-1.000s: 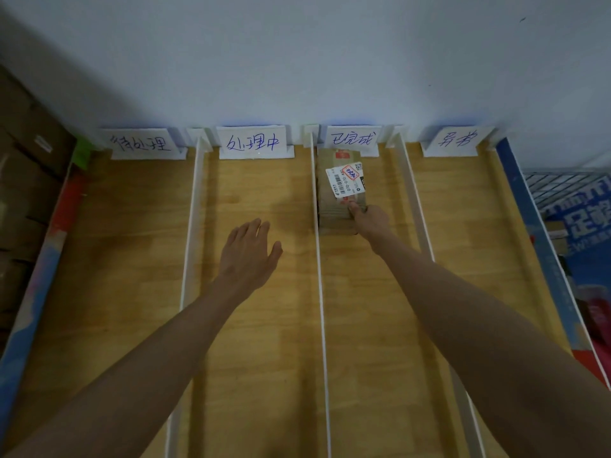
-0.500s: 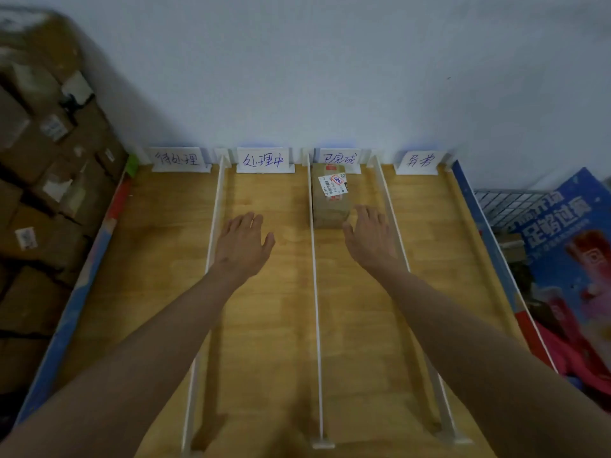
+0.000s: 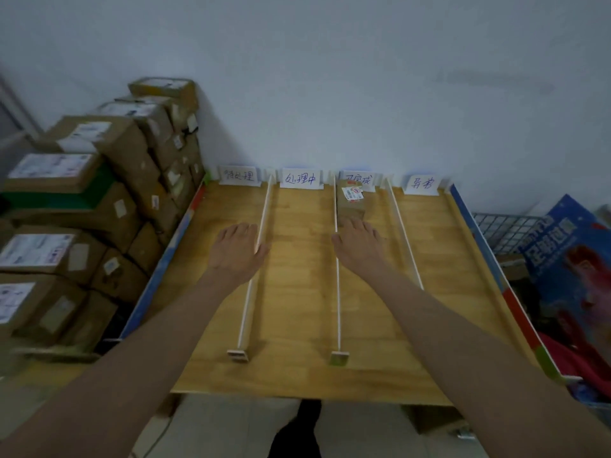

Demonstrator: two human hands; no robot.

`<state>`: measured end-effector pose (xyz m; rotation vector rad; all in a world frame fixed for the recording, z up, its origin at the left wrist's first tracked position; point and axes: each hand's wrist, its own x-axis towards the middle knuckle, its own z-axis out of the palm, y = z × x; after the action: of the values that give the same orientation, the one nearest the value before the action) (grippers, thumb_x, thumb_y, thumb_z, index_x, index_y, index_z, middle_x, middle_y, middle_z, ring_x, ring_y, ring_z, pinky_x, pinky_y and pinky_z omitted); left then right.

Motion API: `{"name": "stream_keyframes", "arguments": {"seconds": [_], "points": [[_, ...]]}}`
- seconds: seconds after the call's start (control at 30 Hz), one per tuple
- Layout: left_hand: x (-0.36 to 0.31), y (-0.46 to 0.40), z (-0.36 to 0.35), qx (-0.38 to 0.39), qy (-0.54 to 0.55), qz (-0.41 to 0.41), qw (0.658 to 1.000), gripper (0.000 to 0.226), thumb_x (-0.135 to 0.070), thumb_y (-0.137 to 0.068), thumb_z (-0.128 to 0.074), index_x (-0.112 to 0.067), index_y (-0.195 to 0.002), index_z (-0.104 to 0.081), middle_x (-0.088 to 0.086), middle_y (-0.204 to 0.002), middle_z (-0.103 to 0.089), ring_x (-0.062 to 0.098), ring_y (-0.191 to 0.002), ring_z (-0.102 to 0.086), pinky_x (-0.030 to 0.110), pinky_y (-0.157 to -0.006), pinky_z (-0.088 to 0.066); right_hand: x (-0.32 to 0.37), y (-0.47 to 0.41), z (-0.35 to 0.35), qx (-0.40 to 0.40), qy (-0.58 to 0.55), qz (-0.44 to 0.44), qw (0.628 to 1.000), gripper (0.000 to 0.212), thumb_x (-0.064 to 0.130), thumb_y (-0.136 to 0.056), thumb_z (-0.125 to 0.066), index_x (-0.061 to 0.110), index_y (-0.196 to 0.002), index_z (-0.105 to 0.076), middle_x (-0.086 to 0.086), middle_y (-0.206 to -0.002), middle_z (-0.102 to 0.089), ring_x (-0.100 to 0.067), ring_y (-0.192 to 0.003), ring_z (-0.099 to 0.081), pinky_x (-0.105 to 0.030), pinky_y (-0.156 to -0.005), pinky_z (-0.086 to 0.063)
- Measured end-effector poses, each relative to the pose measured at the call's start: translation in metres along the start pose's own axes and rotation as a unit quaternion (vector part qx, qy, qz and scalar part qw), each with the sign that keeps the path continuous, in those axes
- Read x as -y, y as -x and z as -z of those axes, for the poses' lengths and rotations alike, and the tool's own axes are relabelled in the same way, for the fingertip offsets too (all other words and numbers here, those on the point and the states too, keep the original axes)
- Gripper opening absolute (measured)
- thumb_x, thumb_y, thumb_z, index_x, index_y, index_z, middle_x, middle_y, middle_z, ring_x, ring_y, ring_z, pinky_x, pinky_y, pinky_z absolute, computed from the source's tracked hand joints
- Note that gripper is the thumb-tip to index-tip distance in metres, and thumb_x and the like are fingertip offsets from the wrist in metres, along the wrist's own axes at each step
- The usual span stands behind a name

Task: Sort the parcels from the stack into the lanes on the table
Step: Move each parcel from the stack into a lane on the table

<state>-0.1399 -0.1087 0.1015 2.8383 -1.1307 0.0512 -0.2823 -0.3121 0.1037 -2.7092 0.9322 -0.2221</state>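
Two bare forearms are reaching in from the near edge over a wooden table [image 3: 297, 375], which is standing against a pale wall [image 3: 330, 77]. Three white dividers are splitting the top into four lanes: left divider [image 3: 253, 285], middle divider [image 3: 338, 292], right divider [image 3: 405, 239]. The left hand [image 3: 236, 251] is hovering palm-down over the left divider, fingers straight and close together, thumb spread out, holding nothing. The right hand [image 3: 358, 241] is lying flat over the third lane, fingers straight and relaxed, fingertips just at the near end of one brown parcel [image 3: 351, 201]; actual contact cannot be told. That parcel is sitting at the far end of the third lane, against the middle divider, with a white label on top. Four handwritten signs are standing along the far edge, the first sign [image 3: 239, 175] at the left. A stack [image 3: 86, 206] of many cardboard boxes is leaning against the wall left of the table. A blue printed board [image 3: 568, 259] and wire rack [image 3: 499, 231] are showing on the right.
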Motion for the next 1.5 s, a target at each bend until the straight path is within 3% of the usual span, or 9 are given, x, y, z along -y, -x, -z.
{"name": "stream_keyframes", "arguments": {"seconds": [0.17, 0.47, 0.67, 0.97, 1.07, 1.23, 1.33, 1.5], "points": [[0.039, 0.048, 0.030, -0.008, -0.006, 0.029, 1.000, 0.055, -0.046, -0.102, -0.035, -0.015, -0.147, -0.039, 0.005, -0.150, -0.042, 0.025, -0.139, -0.036, 0.040, -0.116, -0.024, 0.051, 0.025, 0.015, 0.002, -0.013, 0.037, 0.999, 0.049, 0.038, -0.102, -0.038, 0.012, -0.144, -0.041, -0.011, -0.144, -0.047, -0.031, -0.136, -0.039, -0.044, -0.112, -0.028], [0.128, 0.095, 0.081, -0.044, -0.027, 0.106, 0.993, 0.050, -0.046, -0.102, -0.033, -0.016, -0.141, -0.044, 0.006, -0.145, -0.046, 0.028, -0.133, -0.043, 0.042, -0.112, -0.031, 0.160, 0.030, 0.023, 0.014, -0.028, 0.110, 0.993, 0.049, 0.036, -0.102, -0.039, 0.010, -0.143, -0.042, -0.013, -0.142, -0.047, -0.033, -0.131, -0.042, -0.044, -0.106, -0.035], [0.202, 0.095, 0.099, -0.081, 0.001, 0.129, 0.988, 0.046, -0.042, -0.102, -0.036, -0.013, -0.136, -0.048, 0.009, -0.140, -0.050, 0.030, -0.130, -0.044, 0.043, -0.112, -0.030, 0.238, 0.010, 0.006, 0.029, -0.038, 0.130, 0.990, 0.052, 0.041, -0.101, -0.038, 0.007, -0.140, -0.043, -0.016, -0.140, -0.049, -0.034, -0.131, -0.044, -0.046, -0.103, -0.040], [0.342, 0.055, 0.120, -0.121, 0.022, 0.137, 0.983, 0.053, -0.043, -0.102, -0.033, -0.011, -0.143, -0.038, 0.012, -0.147, -0.043, 0.029, -0.134, -0.041, 0.045, -0.113, -0.032, 0.367, -0.028, -0.021, 0.037, -0.097, 0.109, 0.989, 0.047, 0.040, -0.102, -0.040, 0.006, -0.134, -0.048, -0.018, -0.134, -0.054, -0.036, -0.123, -0.051, -0.043, -0.096, -0.045], [0.383, 0.034, 0.124, -0.124, 0.058, 0.150, 0.979, 0.052, -0.043, -0.101, -0.034, -0.009, -0.140, -0.040, 0.013, -0.140, -0.045, 0.030, -0.128, -0.043, 0.046, -0.107, -0.038, 0.405, -0.037, -0.032, 0.050, -0.125, 0.090, 0.987, 0.048, 0.041, -0.102, -0.040, 0.006, -0.133, -0.047, -0.019, -0.132, -0.054, -0.036, -0.120, -0.054, -0.042, -0.092, -0.046], [0.429, -0.001, 0.121, -0.096, 0.161, 0.180, 0.966, 0.062, -0.050, -0.102, -0.033, -0.010, -0.150, -0.029, 0.014, -0.152, -0.034, 0.033, -0.137, -0.037, 0.049, -0.109, -0.036, 0.456, -0.054, -0.051, 0.072, -0.182, 0.048, 0.980, 0.050, 0.047, -0.100, -0.038, 0.009, -0.129, -0.051, -0.015, -0.125, -0.061, -0.032, -0.114, -0.059, -0.044, -0.093, -0.051], [0.438, -0.019, 0.114, -0.081, 0.230, 0.190, 0.951, 0.066, -0.053, -0.102, -0.032, -0.009, -0.152, -0.026, 0.015, -0.154, -0.033, 0.034, -0.137, -0.039, 0.048, -0.109, -0.037, 0.476, -0.062, -0.057, 0.091, -0.221, 0.027, 0.971, 0.045, 0.043, -0.103, -0.037, 0.011, -0.128, -0.055, -0.011, -0.126, -0.063, -0.028, -0.116, -0.059, -0.036, -0.091, -0.047], [0.444, -0.040, 0.097, -0.067, 0.349, 0.219, 0.909, 0.060, -0.050, -0.102, -0.038, -0.007, -0.143, -0.041, 0.015, -0.138, -0.052, 0.030, -0.120, -0.054, 0.042, -0.094, -0.050, 0.499, -0.070, -0.067, 0.107, -0.295, -0.021, 0.949, 0.044, 0.036, -0.105, -0.038, 0.005, -0.128, -0.059, -0.011, -0.128, -0.061, -0.021, -0.111, -0.057, -0.029, -0.085, -0.045]]}}
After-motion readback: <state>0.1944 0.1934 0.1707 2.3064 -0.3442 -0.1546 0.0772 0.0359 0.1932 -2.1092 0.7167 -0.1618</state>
